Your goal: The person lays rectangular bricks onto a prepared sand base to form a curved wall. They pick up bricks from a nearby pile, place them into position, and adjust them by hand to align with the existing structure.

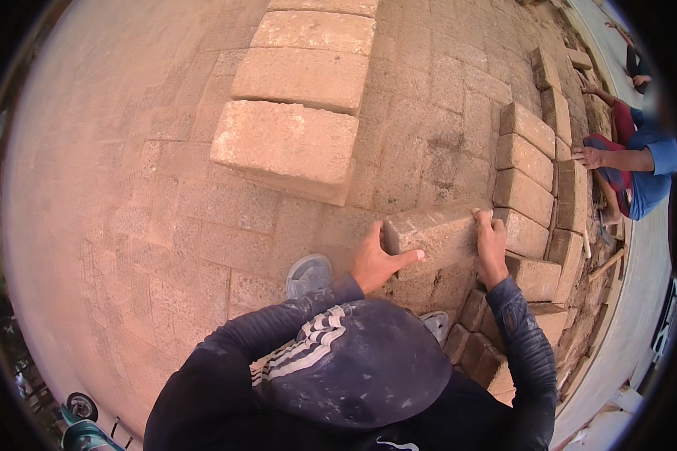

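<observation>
Between my two hands is a brownish paver block [445, 239], held by its ends in front of my knee. My left hand [381, 259] grips its left end, with the thumb on the near face. At the other end my right hand [490, 249] has its fingers bent over the top corner. The block's underside is hidden, so I cannot tell if it rests on the ground. Just right of it runs a row of similar blocks [520, 234]. A longer line of pavers [293, 139] lies ahead on the left.
Under everything is dusty paved ground [180, 225]. Along the right, an outer row of blocks [572, 197] borders a dirt strip and a kerb. Another person in a blue shirt [649, 169] crouches there, a hand on the blocks. My shoe [308, 276] is beside my left forearm.
</observation>
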The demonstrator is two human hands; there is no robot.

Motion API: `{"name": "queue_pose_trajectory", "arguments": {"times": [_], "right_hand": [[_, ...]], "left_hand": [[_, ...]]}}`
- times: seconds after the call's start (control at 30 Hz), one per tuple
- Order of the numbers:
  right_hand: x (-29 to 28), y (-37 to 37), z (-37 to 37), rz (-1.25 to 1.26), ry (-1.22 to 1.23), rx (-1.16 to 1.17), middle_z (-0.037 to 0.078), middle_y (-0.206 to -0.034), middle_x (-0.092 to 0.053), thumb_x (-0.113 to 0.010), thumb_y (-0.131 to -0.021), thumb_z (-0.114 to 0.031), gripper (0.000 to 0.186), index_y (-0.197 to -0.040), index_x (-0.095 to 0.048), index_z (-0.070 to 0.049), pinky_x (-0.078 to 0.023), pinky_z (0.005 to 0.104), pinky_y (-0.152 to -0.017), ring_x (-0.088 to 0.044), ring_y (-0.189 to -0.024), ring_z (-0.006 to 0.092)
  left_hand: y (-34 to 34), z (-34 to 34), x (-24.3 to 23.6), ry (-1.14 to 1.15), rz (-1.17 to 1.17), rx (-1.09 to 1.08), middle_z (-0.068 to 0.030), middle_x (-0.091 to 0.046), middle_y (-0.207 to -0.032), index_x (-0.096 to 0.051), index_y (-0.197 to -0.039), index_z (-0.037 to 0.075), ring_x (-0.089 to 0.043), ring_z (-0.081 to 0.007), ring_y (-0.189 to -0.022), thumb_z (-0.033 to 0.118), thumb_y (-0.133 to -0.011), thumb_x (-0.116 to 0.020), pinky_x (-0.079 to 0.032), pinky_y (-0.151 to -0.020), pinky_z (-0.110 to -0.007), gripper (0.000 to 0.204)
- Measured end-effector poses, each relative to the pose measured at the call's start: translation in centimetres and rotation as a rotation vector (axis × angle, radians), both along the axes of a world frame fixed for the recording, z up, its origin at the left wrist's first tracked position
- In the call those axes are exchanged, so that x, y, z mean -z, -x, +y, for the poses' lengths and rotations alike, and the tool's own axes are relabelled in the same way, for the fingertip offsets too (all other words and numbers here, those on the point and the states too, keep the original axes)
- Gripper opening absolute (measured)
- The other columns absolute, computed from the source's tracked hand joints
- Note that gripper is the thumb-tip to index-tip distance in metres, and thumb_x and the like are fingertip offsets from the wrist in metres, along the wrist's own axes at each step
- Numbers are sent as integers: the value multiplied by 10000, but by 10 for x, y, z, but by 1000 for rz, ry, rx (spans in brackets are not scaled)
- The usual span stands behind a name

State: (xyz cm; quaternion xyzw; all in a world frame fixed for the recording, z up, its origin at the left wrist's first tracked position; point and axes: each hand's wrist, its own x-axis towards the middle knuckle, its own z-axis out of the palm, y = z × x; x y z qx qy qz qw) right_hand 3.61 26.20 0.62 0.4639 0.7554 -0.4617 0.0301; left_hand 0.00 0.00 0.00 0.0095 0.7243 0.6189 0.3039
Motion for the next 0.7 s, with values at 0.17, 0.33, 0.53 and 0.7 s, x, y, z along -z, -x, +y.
{"name": "queue_pose_trajectory", "arguments": {"times": [0.17,0.33,0.53,0.7], "right_hand": [[35,-2,-119,57,397,163,222,-1163,-509,-665,-852,-475,670,-1152,-477,93,-431,373,-910,-503,-1083,250],[6,2,-214,42,597,-107,236,-1186,-537,-627,-926,-446,602,-1196,-498,77,-453,401,-917,-528,-1114,284],[62,11,-253,196,111,-303,259,-1158,-526,-626,-914,-427,663,-1313,-490,85,-404,455,-978,-506,-1130,404],[68,6,-300,201,41,-195,245,-1088,-509,-627,-893,-504,739,-1286,-508,111,-409,468,-917,-502,-1035,408]], "left_hand": [[-1,-92,-16,284,116,-154,-278,-646,-1144,-519,-1268,-132,-657,-324,-1021,485,-689,-853,-505,-904,-373,909],[31,-184,1,170,113,-329,-316,-511,-1349,-439,-1379,-121,-520,-345,-1255,394,-884,-715,-388,-1066,-406,767],[8,-200,105,697,504,-510,-282,-288,-1525,-272,-1473,-94,-285,-374,-1422,402,-982,-577,-201,-1175,-439,761],[24,-189,112,538,375,-795,-268,-410,-1429,-386,-1398,-96,-416,-352,-1307,444,-1027,-468,-320,-1105,-422,661]]}}
